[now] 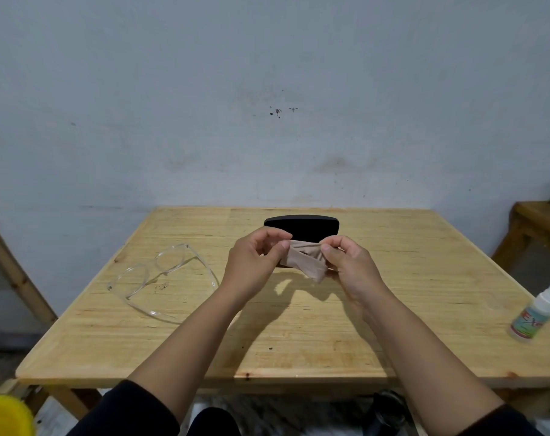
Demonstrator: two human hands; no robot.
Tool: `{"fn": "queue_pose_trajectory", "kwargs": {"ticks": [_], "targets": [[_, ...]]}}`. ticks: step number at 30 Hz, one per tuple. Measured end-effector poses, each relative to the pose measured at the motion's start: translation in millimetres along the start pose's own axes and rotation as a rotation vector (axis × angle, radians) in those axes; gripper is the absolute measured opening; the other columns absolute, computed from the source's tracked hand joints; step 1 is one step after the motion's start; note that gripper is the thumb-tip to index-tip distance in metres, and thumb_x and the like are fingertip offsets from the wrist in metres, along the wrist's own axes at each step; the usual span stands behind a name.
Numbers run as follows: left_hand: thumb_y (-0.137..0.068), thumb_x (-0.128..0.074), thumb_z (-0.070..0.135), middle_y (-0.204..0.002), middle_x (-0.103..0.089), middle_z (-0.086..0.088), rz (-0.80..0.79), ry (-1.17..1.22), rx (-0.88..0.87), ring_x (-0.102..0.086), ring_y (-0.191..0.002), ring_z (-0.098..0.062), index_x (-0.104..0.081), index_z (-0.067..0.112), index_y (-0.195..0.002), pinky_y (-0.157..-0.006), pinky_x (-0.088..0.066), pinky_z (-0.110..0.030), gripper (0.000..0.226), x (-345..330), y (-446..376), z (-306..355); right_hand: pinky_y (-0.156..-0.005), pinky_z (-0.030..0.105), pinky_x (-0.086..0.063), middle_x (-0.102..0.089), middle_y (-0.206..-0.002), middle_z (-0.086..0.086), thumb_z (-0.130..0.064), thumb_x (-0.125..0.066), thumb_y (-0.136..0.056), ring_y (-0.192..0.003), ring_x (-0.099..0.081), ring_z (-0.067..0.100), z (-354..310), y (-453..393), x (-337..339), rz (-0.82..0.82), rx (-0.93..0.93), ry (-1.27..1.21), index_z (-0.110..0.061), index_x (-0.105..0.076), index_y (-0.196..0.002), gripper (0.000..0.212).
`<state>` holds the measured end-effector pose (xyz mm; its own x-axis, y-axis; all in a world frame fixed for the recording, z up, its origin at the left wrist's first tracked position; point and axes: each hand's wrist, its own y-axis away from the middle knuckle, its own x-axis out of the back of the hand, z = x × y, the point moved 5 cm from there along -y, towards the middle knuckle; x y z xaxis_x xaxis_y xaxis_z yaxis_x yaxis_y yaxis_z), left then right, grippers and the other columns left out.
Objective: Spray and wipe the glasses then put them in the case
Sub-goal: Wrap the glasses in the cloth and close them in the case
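Observation:
Both hands hold a small beige cloth (305,259) above the middle of the wooden table (299,335). My left hand (255,260) pinches its left end and my right hand (349,262) pinches its right end. Clear-framed glasses (160,275) lie on the table to the left, arms unfolded, apart from my hands. A black glasses case (302,225) stands open behind the cloth, its lower part hidden by my hands. A small white spray bottle (536,313) stands near the table's right edge.
A grey wall rises just behind the table. Another wooden piece of furniture (531,228) stands at the right. A yellow object (6,415) shows at the bottom left corner, and a wooden frame (12,272) leans at the left.

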<state>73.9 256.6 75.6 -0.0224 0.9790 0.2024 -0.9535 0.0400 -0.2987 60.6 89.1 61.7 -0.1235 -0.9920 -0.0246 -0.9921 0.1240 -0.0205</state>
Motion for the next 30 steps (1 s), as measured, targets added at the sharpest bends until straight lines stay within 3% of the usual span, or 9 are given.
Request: {"fn": "queue_pose_trajectory", "kwargs": {"ticks": [5, 10, 15, 18, 21, 24, 30], "targets": [[-0.085, -0.062, 0.012, -0.076, -0.070, 0.005, 0.015, 0.121, 0.039, -0.065, -0.075, -0.005, -0.068, 0.023, -0.094, -0.076, -0.047, -0.022, 0.015, 1, -1, 6, -0.069, 0.029, -0.044, -0.060, -0.065, -0.004, -0.005, -0.053, -0.091, -0.062, -0.052, 0.011, -7, 4, -3, -0.029, 0.085, 0.118, -0.012, -0.063, -0.084, 0.014], [-0.086, -0.062, 0.012, -0.079, -0.073, 0.001, 0.014, 0.170, 0.044, -0.069, -0.081, -0.009, -0.067, 0.023, -0.095, -0.083, -0.052, -0.029, 0.015, 2, -3, 10, -0.073, 0.030, -0.047, -0.065, -0.077, 0.010, -0.003, -0.057, -0.087, -0.072, -0.060, 0.018, -14, 4, -5, -0.069, 0.141, 0.237, -0.007, -0.063, -0.087, 0.008], [-0.083, -0.067, 0.017, -0.073, -0.070, 0.001, 0.034, 0.200, 0.072, -0.067, -0.072, -0.008, -0.067, 0.021, -0.091, -0.077, -0.054, -0.028, 0.009, -1, -3, 11, -0.070, 0.014, -0.049, -0.066, -0.093, -0.004, -0.014, -0.072, -0.079, -0.076, -0.061, 0.001, -21, 8, -7, -0.016, 0.232, 0.155, -0.017, -0.062, -0.093, 0.018], [-0.081, -0.070, 0.019, -0.079, -0.074, -0.003, -0.006, 0.225, 0.083, -0.069, -0.073, -0.011, -0.067, 0.021, -0.090, -0.074, -0.053, -0.027, 0.010, -7, -2, 14, -0.073, 0.020, -0.053, -0.068, -0.090, 0.000, -0.012, -0.077, -0.074, -0.077, -0.064, 0.006, -24, 9, -13, -0.084, 0.228, 0.090, -0.015, -0.061, -0.094, 0.025], [-0.080, -0.071, 0.018, -0.080, -0.074, -0.002, -0.050, 0.243, 0.076, -0.069, -0.073, -0.010, -0.067, 0.021, -0.090, -0.071, -0.050, -0.024, 0.012, -10, -1, 18, -0.076, 0.032, -0.057, -0.071, -0.086, 0.015, -0.005, -0.074, -0.076, -0.078, -0.068, 0.019, -28, 9, -14, -0.112, 0.230, 0.030, -0.007, -0.064, -0.092, 0.019], [-0.078, -0.072, 0.018, -0.073, -0.073, 0.006, -0.082, 0.213, 0.060, -0.067, -0.073, -0.005, -0.067, 0.021, -0.093, -0.071, -0.048, -0.020, 0.016, -7, -2, 21, -0.066, 0.024, -0.056, -0.070, -0.071, 0.005, -0.002, -0.068, -0.081, -0.065, -0.065, 0.010, -31, 8, -12, -0.126, 0.254, 0.027, -0.008, -0.068, -0.083, 0.007], [-0.080, -0.071, 0.011, -0.081, -0.070, 0.001, -0.129, 0.123, 0.025, -0.066, -0.081, -0.013, -0.068, 0.023, -0.092, -0.084, -0.053, -0.031, 0.017, -1, -5, 20, -0.060, 0.019, -0.053, -0.068, -0.066, -0.001, -0.001, -0.060, -0.087, -0.063, -0.063, 0.010, -27, 7, -5, -0.105, 0.188, -0.043, -0.014, -0.063, -0.076, 0.017]]}}
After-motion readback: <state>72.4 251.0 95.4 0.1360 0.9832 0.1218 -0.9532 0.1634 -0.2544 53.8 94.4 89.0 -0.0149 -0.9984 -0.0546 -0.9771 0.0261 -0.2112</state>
